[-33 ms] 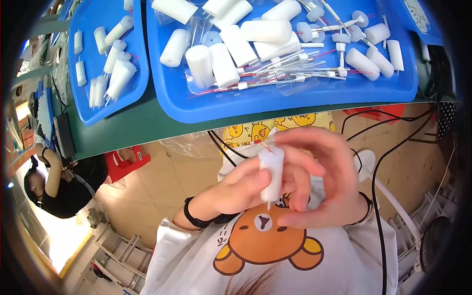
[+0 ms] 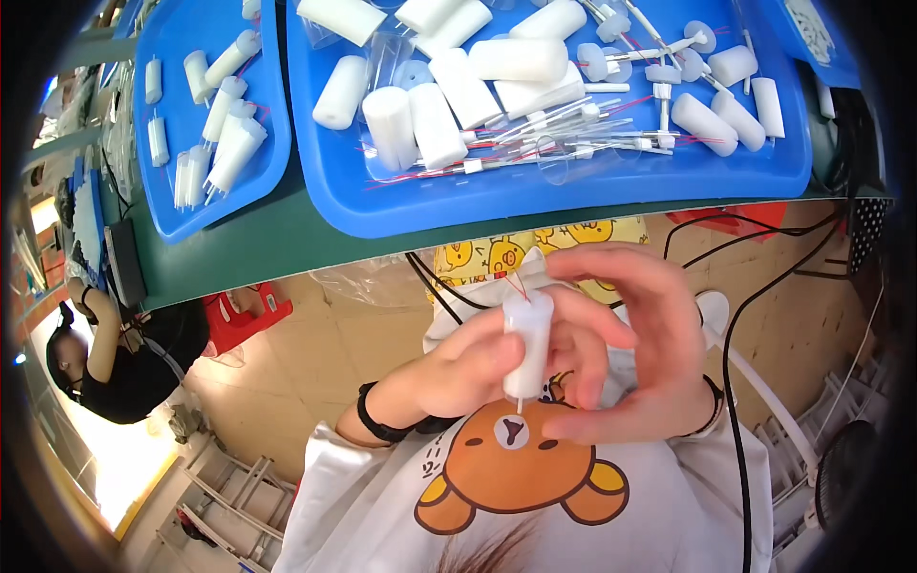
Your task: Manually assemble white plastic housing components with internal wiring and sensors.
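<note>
My left hand grips a white cylinder between thumb and fingers, in front of my chest. It stands nearly upright, with thin red wires at its upper end and a short, thin pin poking out below. Just to the right, my right hand curves around the cylinder with thumb and fingers apart, and nothing shows in its grasp. Its fingertips come close to my left fingers; whether they touch is hard to tell.
A large blue tray on the green table holds white foam-like cylinders, clear tubes and red-wired rods. A smaller blue tray with similar cylinders stands left. Black cables hang at right. Another person sits at far left.
The cylinder has shifted down very slightly in my left hand. My right hand has drifted a touch to the right, its fingers still spread.
</note>
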The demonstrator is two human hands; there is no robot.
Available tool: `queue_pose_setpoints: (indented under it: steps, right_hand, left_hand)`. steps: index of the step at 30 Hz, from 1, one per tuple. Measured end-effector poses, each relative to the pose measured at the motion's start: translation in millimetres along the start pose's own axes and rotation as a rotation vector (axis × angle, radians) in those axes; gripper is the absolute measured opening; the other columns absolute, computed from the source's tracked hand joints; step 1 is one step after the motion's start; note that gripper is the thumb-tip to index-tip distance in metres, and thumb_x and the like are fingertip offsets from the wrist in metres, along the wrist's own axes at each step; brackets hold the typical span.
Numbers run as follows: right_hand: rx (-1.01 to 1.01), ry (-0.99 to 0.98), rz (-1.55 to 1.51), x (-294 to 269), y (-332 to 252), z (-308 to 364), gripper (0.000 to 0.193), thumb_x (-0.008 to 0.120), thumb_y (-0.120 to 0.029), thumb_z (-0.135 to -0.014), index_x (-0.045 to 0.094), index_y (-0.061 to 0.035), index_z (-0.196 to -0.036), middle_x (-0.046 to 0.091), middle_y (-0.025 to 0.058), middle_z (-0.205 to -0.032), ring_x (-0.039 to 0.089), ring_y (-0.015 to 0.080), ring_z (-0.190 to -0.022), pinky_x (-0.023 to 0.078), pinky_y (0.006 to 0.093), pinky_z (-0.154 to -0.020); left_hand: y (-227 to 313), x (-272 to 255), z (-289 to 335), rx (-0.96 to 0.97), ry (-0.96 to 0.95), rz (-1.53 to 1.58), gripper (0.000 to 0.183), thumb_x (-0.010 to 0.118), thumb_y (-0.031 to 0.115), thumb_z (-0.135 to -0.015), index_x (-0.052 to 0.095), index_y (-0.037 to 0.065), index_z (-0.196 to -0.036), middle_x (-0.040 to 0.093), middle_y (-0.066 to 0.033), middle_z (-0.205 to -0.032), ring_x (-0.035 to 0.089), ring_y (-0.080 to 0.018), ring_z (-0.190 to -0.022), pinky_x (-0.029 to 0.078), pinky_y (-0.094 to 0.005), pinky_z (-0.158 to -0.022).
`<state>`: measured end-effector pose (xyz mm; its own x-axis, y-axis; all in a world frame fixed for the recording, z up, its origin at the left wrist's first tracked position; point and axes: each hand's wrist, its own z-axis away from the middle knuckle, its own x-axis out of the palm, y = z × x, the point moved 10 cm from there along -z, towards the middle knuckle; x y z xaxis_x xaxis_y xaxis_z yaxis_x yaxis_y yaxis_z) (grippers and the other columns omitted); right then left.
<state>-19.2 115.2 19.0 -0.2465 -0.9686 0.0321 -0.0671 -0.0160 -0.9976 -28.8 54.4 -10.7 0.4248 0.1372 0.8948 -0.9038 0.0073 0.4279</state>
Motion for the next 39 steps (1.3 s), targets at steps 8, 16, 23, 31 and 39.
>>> queue_pose_setpoints:
  steps: [8, 16, 23, 31, 39]
  right_hand:
    - [-0.229, 0.117, 0.251, 2, -34, -4, 0.067, 0.085, -0.023, -0.052, 0.053, 0.0000, -0.107, 0.052, 0.0141, -0.102, 0.051, 0.0242, -0.092, 0.043, 0.0303, -0.073]
    - [-0.274, 0.167, 0.331, 4, -39, -6, 0.062, 0.085, -0.021, -0.051, 0.057, -0.0013, -0.102, 0.052, 0.0136, -0.099, 0.052, 0.0223, -0.085, 0.043, 0.0279, -0.068]
    - [-0.331, 0.223, 0.380, 3, -46, -6, 0.059, 0.084, -0.023, -0.052, 0.059, -0.0012, -0.101, 0.052, 0.0100, -0.096, 0.053, 0.0213, -0.081, 0.044, 0.0286, -0.065]
    - [-0.371, 0.216, 0.454, 5, -48, -4, 0.058, 0.081, -0.030, -0.054, 0.062, 0.0000, -0.101, 0.052, 0.0081, -0.098, 0.052, 0.0197, -0.080, 0.043, 0.0284, -0.063]
    - [-0.357, 0.174, 0.375, 4, -40, -12, 0.055, 0.081, -0.025, -0.055, 0.062, -0.0032, -0.101, 0.052, 0.0106, -0.100, 0.053, 0.0208, -0.081, 0.043, 0.0288, -0.065]
  left_hand:
    - [-3, 10, 0, -0.096, -0.123, -0.166, 0.080, 0.035, 0.066, -0.079, 0.045, -0.002, -0.118, 0.054, -0.0080, -0.085, 0.050, -0.0169, -0.082, 0.037, -0.0295, -0.078]
    - [1, 11, -4, 0.064, -0.158, -0.047, 0.062, 0.034, 0.066, -0.080, 0.048, 0.005, -0.079, 0.050, -0.0050, -0.078, 0.047, -0.0172, -0.081, 0.037, -0.0296, -0.076]
    - [3, 13, -5, 0.083, -0.212, -0.080, 0.055, 0.032, 0.061, -0.083, 0.042, 0.008, -0.072, 0.045, -0.0045, -0.073, 0.044, -0.0166, -0.071, 0.035, -0.0280, -0.067]
    - [-7, 3, 1, 0.141, -0.187, -0.067, 0.055, 0.031, 0.061, -0.083, 0.041, 0.008, -0.073, 0.044, -0.0030, -0.074, 0.042, -0.0142, -0.070, 0.034, -0.0263, -0.064]
    - [21, 3, 4, 0.133, -0.067, -0.204, 0.041, 0.044, 0.047, -0.086, 0.047, 0.007, -0.083, 0.046, -0.0012, -0.079, 0.043, -0.0146, -0.074, 0.035, -0.0262, -0.069]
